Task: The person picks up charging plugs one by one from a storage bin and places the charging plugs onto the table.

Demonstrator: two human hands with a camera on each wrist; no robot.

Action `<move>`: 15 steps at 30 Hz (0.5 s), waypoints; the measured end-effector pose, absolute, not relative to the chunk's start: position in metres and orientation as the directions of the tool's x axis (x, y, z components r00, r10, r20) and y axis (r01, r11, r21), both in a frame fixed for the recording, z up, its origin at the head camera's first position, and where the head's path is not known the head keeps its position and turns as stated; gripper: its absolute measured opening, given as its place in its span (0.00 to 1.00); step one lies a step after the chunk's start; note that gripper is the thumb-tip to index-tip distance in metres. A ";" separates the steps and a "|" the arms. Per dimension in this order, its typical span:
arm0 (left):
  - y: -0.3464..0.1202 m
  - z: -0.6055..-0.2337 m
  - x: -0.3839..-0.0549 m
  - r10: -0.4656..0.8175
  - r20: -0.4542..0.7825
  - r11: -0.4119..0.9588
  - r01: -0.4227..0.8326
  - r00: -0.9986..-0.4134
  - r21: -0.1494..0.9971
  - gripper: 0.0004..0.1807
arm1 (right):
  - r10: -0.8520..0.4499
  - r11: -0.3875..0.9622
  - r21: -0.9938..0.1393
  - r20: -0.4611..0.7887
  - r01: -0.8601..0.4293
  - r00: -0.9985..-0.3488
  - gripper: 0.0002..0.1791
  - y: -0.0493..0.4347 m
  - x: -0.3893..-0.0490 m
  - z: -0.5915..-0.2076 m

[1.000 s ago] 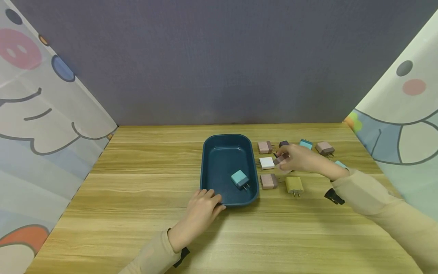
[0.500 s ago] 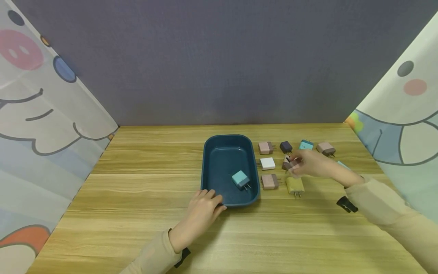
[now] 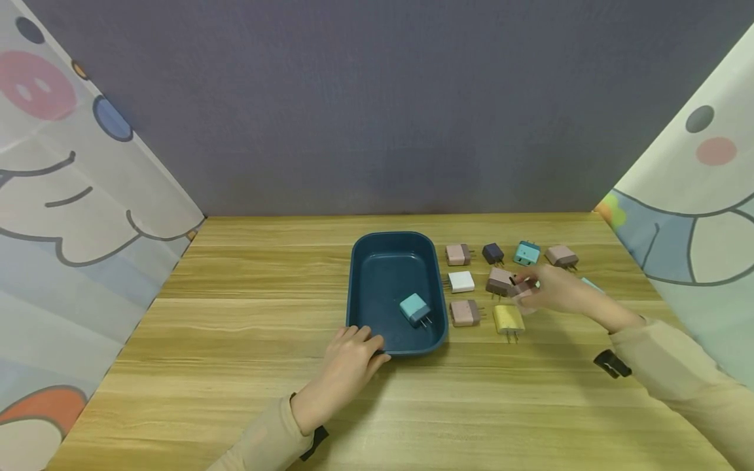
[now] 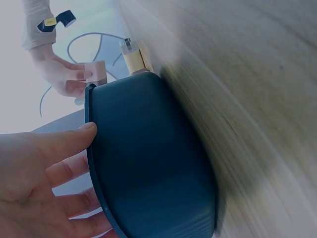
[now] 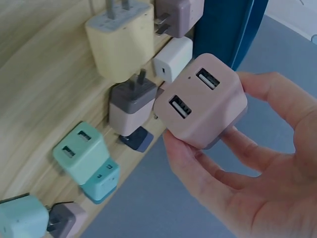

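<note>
With its thumb outside and fingers over the near rim, my left hand [image 3: 347, 356] [image 4: 44, 173] grips the dark blue tray [image 3: 393, 243] [image 4: 148, 153]. One mint-and-teal charger [image 3: 415, 307] lies inside the tray. My right hand [image 3: 550, 291] [image 5: 247, 163] pinches a pink USB charger [image 3: 521, 292] [image 5: 200, 101] above the table, its two USB ports showing in the right wrist view. Just left of that charger lies another pink one [image 3: 499, 280], prongs toward me. A yellow charger [image 3: 508, 319] is below it on the table.
Right of the tray lie a white charger [image 3: 461, 281], pink chargers [image 3: 457, 254] [image 3: 465, 313], a dark one [image 3: 492, 252], a blue one [image 3: 527, 252] and another pink one [image 3: 561, 255]. The grey wall [image 3: 377, 118] rises behind the wooden table [image 3: 265, 275].
My right hand has moved right with the pink charger, away from the white one, uncovering the dark charger and the pink one on the table. The left hand stays on the tray.
</note>
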State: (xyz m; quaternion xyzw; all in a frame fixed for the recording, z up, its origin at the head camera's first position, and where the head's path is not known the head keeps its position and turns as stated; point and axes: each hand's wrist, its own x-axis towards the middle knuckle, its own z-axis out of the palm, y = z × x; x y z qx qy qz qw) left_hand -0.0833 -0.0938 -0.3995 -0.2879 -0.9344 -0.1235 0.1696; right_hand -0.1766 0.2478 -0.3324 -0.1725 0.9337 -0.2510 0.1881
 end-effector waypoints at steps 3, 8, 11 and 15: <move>-0.094 -0.399 -0.083 0.496 0.378 0.805 0.578 -0.781 0.138 0.08 | -0.406 0.821 -0.524 -0.258 -0.227 -0.877 0.29 0.253 -0.175 -0.335; -0.094 -0.400 -0.084 0.497 0.361 0.806 0.574 -0.789 0.146 0.08 | -0.375 0.847 -0.490 -0.271 -0.208 -0.886 0.28 0.261 -0.173 -0.340; -0.094 -0.400 -0.084 0.496 0.359 0.807 0.573 -0.790 0.146 0.08 | -0.364 0.850 -0.490 -0.281 -0.194 -0.888 0.28 0.265 -0.172 -0.344; -0.094 -0.400 -0.084 0.497 0.362 0.807 0.573 -0.789 0.141 0.08 | -0.372 0.847 -0.487 -0.257 -0.213 -0.892 0.27 0.269 -0.171 -0.348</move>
